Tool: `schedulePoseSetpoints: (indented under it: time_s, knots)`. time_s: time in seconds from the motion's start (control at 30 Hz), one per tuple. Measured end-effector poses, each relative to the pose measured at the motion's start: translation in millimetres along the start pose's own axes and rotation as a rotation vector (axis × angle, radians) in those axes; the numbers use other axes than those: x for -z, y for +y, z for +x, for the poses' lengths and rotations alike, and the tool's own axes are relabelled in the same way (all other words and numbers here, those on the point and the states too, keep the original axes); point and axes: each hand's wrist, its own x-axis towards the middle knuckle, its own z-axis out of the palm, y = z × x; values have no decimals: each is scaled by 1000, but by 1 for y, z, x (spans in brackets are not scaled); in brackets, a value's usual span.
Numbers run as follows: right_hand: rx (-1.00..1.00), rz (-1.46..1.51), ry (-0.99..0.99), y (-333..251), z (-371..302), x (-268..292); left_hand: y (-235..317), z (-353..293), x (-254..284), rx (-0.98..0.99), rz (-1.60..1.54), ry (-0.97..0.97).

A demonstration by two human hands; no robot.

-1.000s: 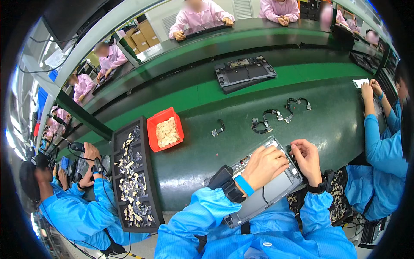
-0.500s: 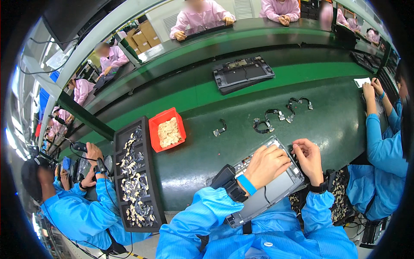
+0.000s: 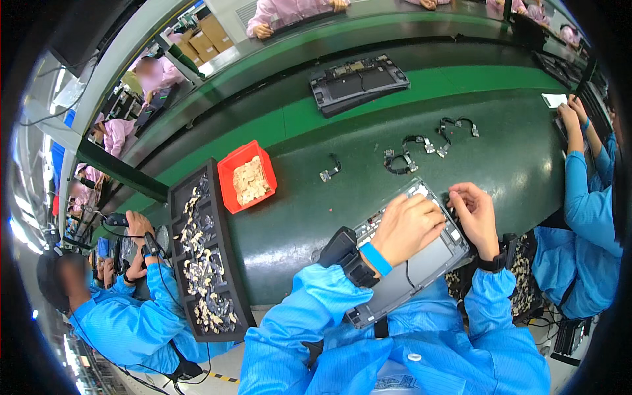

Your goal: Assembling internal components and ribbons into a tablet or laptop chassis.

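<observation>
A thin grey device chassis [image 3: 429, 263], like a laptop base with its inside exposed, lies tilted at the bench's near edge, partly over my lap. My left hand [image 3: 411, 227] reaches across it from the left, fingers bent together over the circuit strip along its far edge; their tips and anything under them are hidden. My right hand [image 3: 477, 217] is beside the chassis's far right corner, fingers loosely curled, thumb apart, with nothing visible in it. Short black cables with small metal connectors [image 3: 401, 161] lie beyond the chassis on the green bench.
A red bin [image 3: 227, 184] of small beige pieces stands beside a black divided tray [image 3: 247, 309] of small parts on the left. Another opened chassis [image 3: 359, 82] lies farther back. Co-workers in blue sit on both sides, others in pink across the bench.
My view has shifted, so the bench and its contents appear higher in the picture. The right hand's fingers have lifted slightly and spread a little; the left stays over the chassis.
</observation>
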Motion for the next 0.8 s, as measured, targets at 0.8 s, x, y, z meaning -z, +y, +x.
schedulePoseSetpoints:
  time_s: [0.8]
  knots:
    - [-34, 12, -30, -3, 0, 2, -1, -1, 0, -28, -37, 62]
